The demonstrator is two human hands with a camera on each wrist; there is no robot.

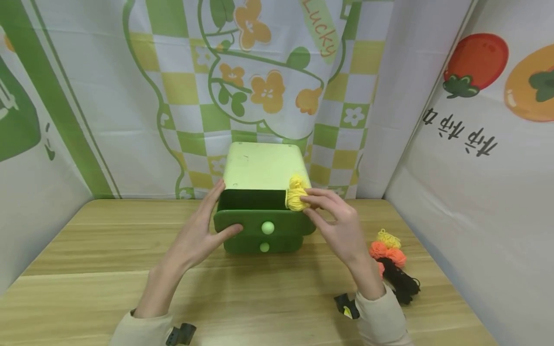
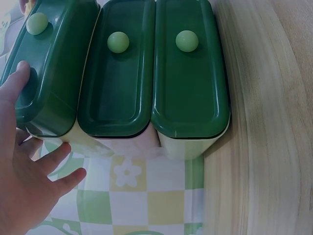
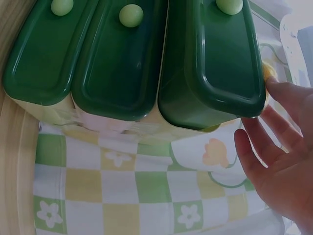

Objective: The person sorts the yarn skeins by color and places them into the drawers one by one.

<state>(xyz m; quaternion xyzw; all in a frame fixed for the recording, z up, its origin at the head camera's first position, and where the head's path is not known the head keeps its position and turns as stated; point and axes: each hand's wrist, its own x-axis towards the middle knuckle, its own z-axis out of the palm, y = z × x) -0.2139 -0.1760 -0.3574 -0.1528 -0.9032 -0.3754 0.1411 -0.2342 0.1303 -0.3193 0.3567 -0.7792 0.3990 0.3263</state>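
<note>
A small drawer cabinet (image 1: 266,166) with a pale green top stands on the table, its dark green top drawer (image 1: 242,222) pulled out. My left hand (image 1: 196,234) is at the drawer's left corner, thumb on the front and spread fingers along the side; the left wrist view shows the thumb (image 2: 18,81) against the drawer front. My right hand (image 1: 339,226) pinches a small skein of yellow yarn (image 1: 296,197) over the right end of the drawer opening. In the right wrist view the yarn (image 3: 267,71) is mostly hidden behind the drawer.
Below, two more drawers, including the middle one (image 2: 117,83) and bottom one (image 2: 188,88), are closed. On the wooden table (image 1: 108,250) at right lie yellow yarn (image 1: 388,238), orange yarn balls (image 1: 395,257) and black yarn (image 1: 402,283). A patterned curtain (image 1: 182,96) hangs behind the cabinet.
</note>
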